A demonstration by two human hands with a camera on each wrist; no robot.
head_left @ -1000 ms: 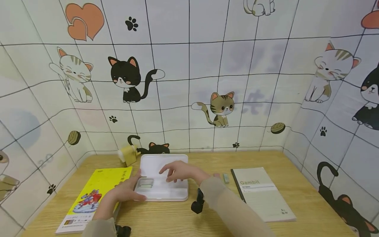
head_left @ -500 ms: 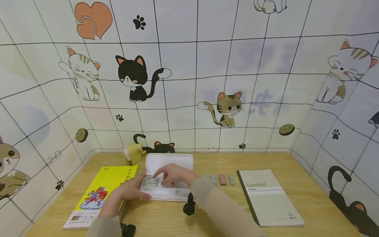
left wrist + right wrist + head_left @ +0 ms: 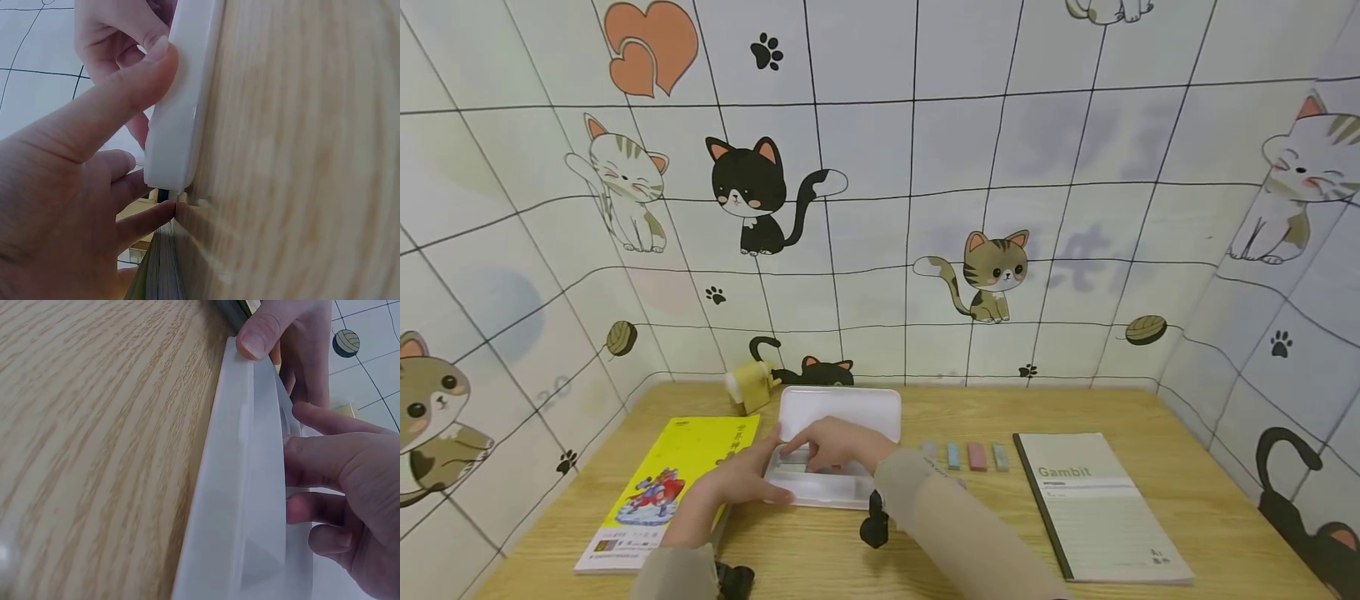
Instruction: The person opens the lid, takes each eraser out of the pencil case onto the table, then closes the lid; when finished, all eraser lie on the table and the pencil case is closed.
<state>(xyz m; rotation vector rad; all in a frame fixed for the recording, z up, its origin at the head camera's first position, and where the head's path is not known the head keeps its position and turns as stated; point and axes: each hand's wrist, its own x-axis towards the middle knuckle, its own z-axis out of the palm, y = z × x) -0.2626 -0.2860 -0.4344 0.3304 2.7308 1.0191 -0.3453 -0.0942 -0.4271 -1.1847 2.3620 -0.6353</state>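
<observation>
A white pencil case lies on the table with its lid folded open to the back. My left hand grips the case's left end, thumb on its front wall and fingers around the side. The fingers of my right hand reach into the case's left compartment. Index finger and thumb are spread at a pale block inside, which they partly cover. In the right wrist view the other fingers of the right hand are curled. Whether anything is pinched is hidden.
Several small pastel blocks, like erasers, among them a pink block, stand in a row right of the case. A Gambit notebook lies farther right. Left are a yellow book and, behind, a yellow pencil-sharpener-like object.
My right fingers have moved left and down into the left compartment, over the pale block. The left hand stays on the case. The head view has turned slightly, so everything shifts right.
</observation>
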